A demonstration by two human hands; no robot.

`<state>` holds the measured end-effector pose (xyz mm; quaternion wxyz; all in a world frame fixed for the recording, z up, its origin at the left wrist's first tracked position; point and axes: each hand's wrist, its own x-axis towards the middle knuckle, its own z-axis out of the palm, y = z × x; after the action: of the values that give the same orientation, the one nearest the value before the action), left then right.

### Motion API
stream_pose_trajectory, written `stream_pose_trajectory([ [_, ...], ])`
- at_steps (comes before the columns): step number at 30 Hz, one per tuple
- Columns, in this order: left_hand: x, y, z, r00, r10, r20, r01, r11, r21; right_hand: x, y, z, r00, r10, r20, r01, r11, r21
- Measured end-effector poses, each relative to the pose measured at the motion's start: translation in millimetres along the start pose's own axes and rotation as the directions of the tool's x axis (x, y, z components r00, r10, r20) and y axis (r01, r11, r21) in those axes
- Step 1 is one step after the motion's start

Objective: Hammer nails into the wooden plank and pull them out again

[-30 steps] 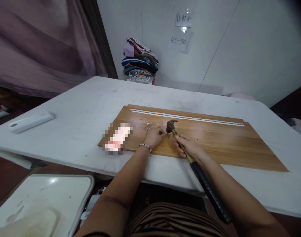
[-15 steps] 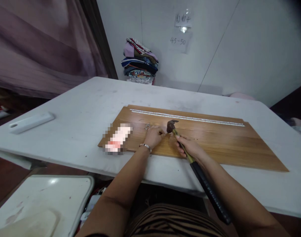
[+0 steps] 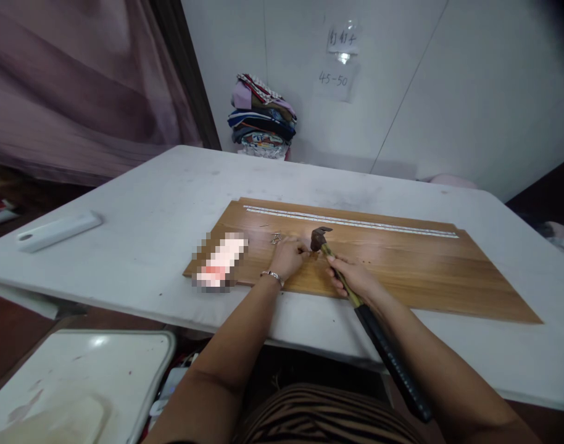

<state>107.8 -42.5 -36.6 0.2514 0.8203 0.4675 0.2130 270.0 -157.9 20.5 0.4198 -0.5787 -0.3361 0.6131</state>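
A wooden board (image 3: 402,259) lies on a white table (image 3: 161,203). My right hand (image 3: 353,277) is closed round the shaft of a hammer (image 3: 328,253), high up near its dark head (image 3: 319,237), which hovers just over the board. My left hand (image 3: 289,256) rests on the board beside the hammer head, its fingers pinched together on something too small to make out. A few loose nails (image 3: 276,237) lie on the board just beyond my left hand. A silver bracelet is on my left wrist.
A pale strip (image 3: 351,220) runs along the board's far edge. A blurred pink object (image 3: 219,261) sits at the board's left end. A white flat bar (image 3: 58,229) lies far left on the table. Folded clothes (image 3: 262,117) are stacked by the wall. A white stool (image 3: 78,376) stands lower left.
The hammer head and my right hand have shifted very slightly; my left hand stays pinched in the same spot.
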Motion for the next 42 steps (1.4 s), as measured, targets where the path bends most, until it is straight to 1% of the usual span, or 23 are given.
stream_pose_trajectory([
  [14,1.4,-5.8,5.5,1.0,-0.002,-0.002,0.002,1.0,0.004,-2.8,-5.0,-0.8,1.0,-0.006,-0.014,0.006,1.0,-0.027],
  [18,1.7,-5.6,5.4,1.0,0.017,-0.002,-0.017,1.0,0.014,-2.1,-3.8,-1.0,1.0,-0.012,-0.015,0.012,1.0,-0.016],
  [27,2.0,-2.9,3.6,1.0,0.013,0.0,-0.013,1.0,0.028,-2.2,-5.2,1.5,1.0,0.01,-0.014,-0.009,1.0,0.008],
  [34,1.5,-4.8,4.6,1.0,0.005,-0.005,-0.005,1.0,0.012,-1.1,-2.4,-3.0,1.0,-0.015,-0.017,0.015,1.0,-0.015],
  [42,1.4,-6.3,4.8,1.0,0.005,-0.006,-0.005,1.0,0.003,0.8,-0.6,-6.1,0.999,-0.03,0.011,0.031,0.999,-0.037],
])
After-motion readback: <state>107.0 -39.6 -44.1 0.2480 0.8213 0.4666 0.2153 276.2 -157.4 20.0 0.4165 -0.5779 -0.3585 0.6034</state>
